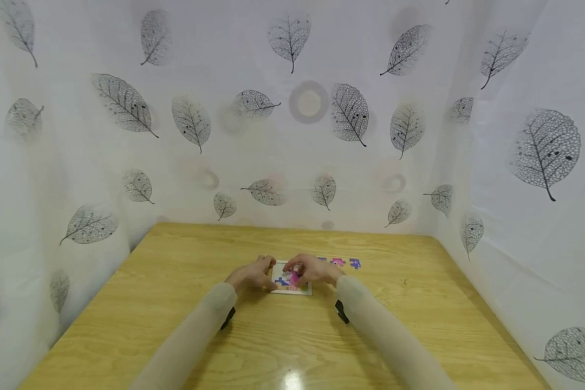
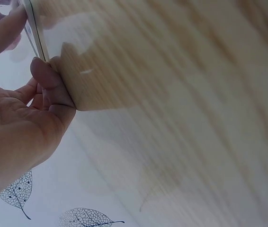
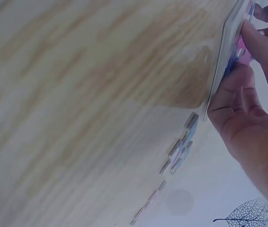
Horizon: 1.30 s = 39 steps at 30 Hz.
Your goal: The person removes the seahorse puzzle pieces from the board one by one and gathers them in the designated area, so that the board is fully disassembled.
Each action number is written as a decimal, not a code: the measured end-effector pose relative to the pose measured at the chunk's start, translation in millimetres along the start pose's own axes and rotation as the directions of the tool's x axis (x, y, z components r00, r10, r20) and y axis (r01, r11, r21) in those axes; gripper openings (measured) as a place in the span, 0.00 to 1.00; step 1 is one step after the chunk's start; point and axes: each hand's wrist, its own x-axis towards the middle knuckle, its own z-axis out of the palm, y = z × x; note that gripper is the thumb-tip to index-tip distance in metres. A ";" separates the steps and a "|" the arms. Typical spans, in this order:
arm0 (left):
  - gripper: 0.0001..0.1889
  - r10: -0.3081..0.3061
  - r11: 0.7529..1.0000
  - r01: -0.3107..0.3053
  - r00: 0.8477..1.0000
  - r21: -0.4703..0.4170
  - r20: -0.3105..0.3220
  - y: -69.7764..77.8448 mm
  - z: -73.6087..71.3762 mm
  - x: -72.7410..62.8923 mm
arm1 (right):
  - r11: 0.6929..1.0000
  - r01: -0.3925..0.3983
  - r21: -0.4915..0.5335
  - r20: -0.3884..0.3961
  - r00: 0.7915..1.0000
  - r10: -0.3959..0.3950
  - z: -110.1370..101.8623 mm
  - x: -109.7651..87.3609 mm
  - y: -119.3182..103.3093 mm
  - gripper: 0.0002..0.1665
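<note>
On the table lies a small white-framed jigsaw puzzle tray [image 1: 291, 293], partly filled with blue and pink pieces. My left hand [image 1: 255, 273] holds the tray along its left side, thumb toward the near corner and fingers toward the far one. In the left wrist view the tray's edge [image 2: 40, 45] runs between that thumb and the fingers. Over the tray's right half, my right hand [image 1: 314, 269] curls thumb and fingers around a pink puzzle piece [image 3: 242, 53]. Its fingertips rest right at the tray's surface and hide part of the picture.
Just beyond the right hand, loose pieces lie in a row: a pink piece [image 1: 338, 261] and a blue piece [image 1: 355, 264], with another partly hidden by the hand. Behind and beside the wooden table [image 1: 292, 336] hangs a white curtain [image 1: 292, 157] printed with leaves.
</note>
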 end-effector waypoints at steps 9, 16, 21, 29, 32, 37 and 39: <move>0.38 0.004 1.000 -0.004 1.000 0.028 -0.009 -0.6 -0.7 2.4 | 1.000 -0.010 -0.015 0.010 1.000 0.010 -3.0 -0.8 -2.1 0.28; 0.38 -0.006 1.000 0.006 1.000 0.030 -0.006 1.3 -0.2 0.4 | 1.000 -0.012 0.007 0.032 0.999 0.011 -2.9 -1.1 1.1 0.27; 0.38 -0.021 1.000 0.021 1.000 0.018 -0.008 2.4 0.6 -0.9 | 1.000 -0.020 0.003 0.007 1.000 0.020 -1.3 -1.5 2.7 0.20; 0.38 -0.022 1.000 0.023 1.000 0.014 -0.010 2.4 1.6 -1.6 | 0.999 -0.039 0.025 -0.029 0.999 0.039 -0.5 -2.8 2.3 0.14; 0.38 -0.027 1.000 0.027 1.000 0.015 -0.009 3.4 1.5 -1.8 | 0.999 -0.041 0.035 -0.036 0.998 0.042 -0.8 -3.0 3.5 0.14; 0.38 -0.041 0.999 0.041 0.999 0.007 -0.005 3.5 1.5 -0.3 | 0.996 -0.052 0.066 -0.045 0.997 0.056 -1.7 -3.3 7.2 0.14; 0.38 -0.042 0.999 0.042 0.999 0.006 -0.006 3.2 1.4 -0.1 | 0.995 -0.048 0.089 -0.047 0.998 0.052 -2.4 -4.1 7.8 0.15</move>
